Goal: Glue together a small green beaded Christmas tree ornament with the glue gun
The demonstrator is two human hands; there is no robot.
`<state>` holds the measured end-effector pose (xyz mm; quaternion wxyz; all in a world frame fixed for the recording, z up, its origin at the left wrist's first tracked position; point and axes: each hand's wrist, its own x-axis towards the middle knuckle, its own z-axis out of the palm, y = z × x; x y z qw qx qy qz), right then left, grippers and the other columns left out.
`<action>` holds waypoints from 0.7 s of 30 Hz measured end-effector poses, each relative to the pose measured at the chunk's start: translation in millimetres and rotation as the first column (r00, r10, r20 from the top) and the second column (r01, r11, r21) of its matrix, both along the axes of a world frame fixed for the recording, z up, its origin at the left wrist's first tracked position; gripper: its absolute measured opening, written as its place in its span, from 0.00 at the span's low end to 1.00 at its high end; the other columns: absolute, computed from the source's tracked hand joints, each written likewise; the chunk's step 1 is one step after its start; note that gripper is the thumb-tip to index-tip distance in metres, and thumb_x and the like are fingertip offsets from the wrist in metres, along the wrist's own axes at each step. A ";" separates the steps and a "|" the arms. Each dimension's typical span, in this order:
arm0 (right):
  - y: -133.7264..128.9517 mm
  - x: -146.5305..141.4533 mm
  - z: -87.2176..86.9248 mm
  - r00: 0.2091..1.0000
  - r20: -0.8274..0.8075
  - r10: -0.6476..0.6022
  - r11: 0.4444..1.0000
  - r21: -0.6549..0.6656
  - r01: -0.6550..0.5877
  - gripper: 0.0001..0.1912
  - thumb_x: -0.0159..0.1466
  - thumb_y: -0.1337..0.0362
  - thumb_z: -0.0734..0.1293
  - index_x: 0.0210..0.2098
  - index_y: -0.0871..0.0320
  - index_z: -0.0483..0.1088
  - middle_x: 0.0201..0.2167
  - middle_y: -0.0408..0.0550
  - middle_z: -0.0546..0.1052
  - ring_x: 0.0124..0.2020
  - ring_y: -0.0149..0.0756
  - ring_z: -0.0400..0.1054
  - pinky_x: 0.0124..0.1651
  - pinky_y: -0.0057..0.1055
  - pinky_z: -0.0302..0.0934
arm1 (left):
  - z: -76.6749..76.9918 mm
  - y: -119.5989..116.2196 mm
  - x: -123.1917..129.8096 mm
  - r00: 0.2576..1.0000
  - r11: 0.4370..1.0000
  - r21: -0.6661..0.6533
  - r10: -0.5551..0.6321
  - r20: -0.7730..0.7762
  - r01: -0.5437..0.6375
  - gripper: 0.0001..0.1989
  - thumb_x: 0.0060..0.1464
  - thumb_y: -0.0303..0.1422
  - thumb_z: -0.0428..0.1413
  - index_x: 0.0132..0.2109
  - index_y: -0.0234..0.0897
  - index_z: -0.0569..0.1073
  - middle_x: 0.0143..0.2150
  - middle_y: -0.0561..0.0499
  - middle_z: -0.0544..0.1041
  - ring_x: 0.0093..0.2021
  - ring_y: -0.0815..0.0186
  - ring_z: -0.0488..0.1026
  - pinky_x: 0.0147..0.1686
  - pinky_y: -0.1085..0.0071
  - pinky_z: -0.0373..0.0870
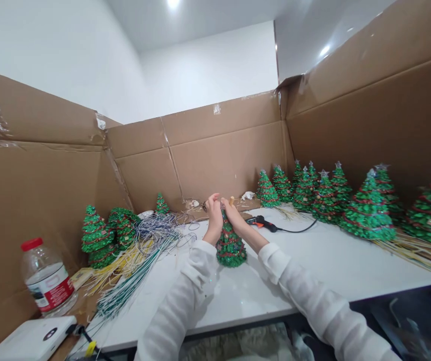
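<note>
Just below centre frame, left hand (214, 216) and right hand (235, 218) meet around the green tree (232, 254) near its tip; whether either clamps, I can't tell.

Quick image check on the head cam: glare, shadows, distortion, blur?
Head view: ceiling light blown out at the top edge; head view: soft shadows on the white table around the sleeves; head view: apparent wide-angle stretch, red-capped bottle leaning near the left edge; head view: treetop detail between left hand and right hand too small to resolve.
</note>
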<state>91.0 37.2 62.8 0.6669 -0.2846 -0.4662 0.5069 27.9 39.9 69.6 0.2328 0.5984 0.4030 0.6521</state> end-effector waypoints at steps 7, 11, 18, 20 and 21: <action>-2.5 -1.1 3.1 1.000 -0.007 -0.017 1.000 0.014 0.017 0.12 0.52 0.52 0.61 0.24 0.55 0.64 0.22 0.40 0.69 0.31 0.33 0.62 0.38 0.28 0.56 | 1.3 -2.8 1.9 0.997 0.999 -0.034 -0.030 0.076 0.032 0.13 0.53 0.29 0.41 0.45 0.41 0.62 0.43 0.49 0.64 0.47 0.67 0.63 0.49 0.70 0.61; -5.6 0.2 5.6 0.999 0.028 -0.032 0.999 0.045 0.031 0.11 0.52 0.54 0.60 0.23 0.56 0.65 0.23 0.40 0.69 0.31 0.32 0.62 0.38 0.28 0.56 | 2.7 -6.3 3.4 0.990 0.995 -0.037 -0.086 0.115 0.091 0.12 0.54 0.28 0.41 0.46 0.41 0.61 0.41 0.50 0.65 0.44 0.68 0.64 0.47 0.70 0.62; -9.1 3.1 7.7 0.997 0.072 0.000 0.994 0.105 -0.008 0.13 0.52 0.54 0.59 0.25 0.56 0.67 0.24 0.40 0.70 0.31 0.32 0.62 0.38 0.26 0.55 | 1.2 -10.7 6.5 0.983 0.994 -0.029 -0.104 0.152 0.110 0.11 0.55 0.29 0.41 0.45 0.40 0.59 0.41 0.50 0.66 0.44 0.69 0.65 0.47 0.71 0.61; -7.6 3.3 6.7 0.997 0.080 -0.015 0.993 0.115 0.006 0.13 0.53 0.54 0.58 0.26 0.55 0.67 0.26 0.39 0.71 0.32 0.32 0.62 0.38 0.26 0.55 | 0.6 -9.5 7.8 0.986 0.995 -0.021 -0.095 0.141 0.099 0.11 0.54 0.28 0.41 0.45 0.40 0.60 0.42 0.50 0.66 0.44 0.69 0.65 0.47 0.71 0.61; -6.7 3.5 6.2 0.996 0.086 -0.030 0.992 0.126 0.019 0.13 0.53 0.54 0.58 0.26 0.55 0.67 0.26 0.39 0.71 0.32 0.32 0.62 0.39 0.26 0.55 | 0.4 -8.6 8.5 0.987 0.996 -0.017 -0.090 0.136 0.093 0.11 0.54 0.28 0.41 0.44 0.40 0.60 0.42 0.50 0.66 0.44 0.69 0.65 0.48 0.71 0.61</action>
